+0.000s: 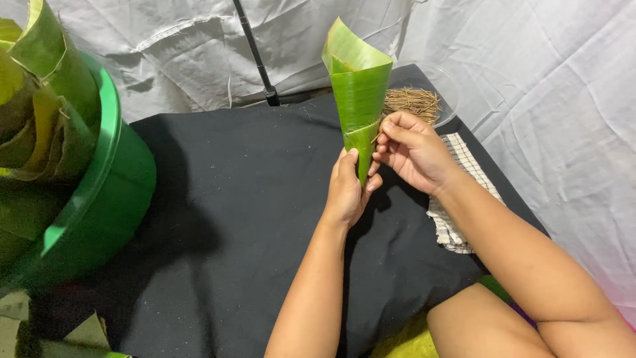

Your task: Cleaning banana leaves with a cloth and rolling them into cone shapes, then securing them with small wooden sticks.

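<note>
Behind and to both sides of the hands hangs a crumpled white sheet (530,99), forming the backdrop. Under the hands spreads a black cloth (232,199) that covers the desk, reaching well out to the left of them and up toward the backdrop. Far to the left of the left hand stands a big green tub (99,199), its rim tilted toward the camera and stuffed with folded banana leaves (40,99). Beyond the hands, a thin black rod (255,53) rises at a slant from the far edge of the cloth. Just under the right forearm and wrist lies a white checked towel (464,199), partly hidden by the arm. Held upright between both hands is a banana-leaf cone (359,86), wide mouth upward and pointed tip down, raised clear of the cloth. Just beyond the right hand sits a clear shallow bowl (450,86) holding a heap of thin brown sticks (412,103). The left hand (346,192) is closed around the narrow lower end of the cone, thumb up along its front. The right hand (412,151) has its fingertips pinched together at the cone's overlapping seam; something thin shows at the pinch, too small to make out clearly.
</note>
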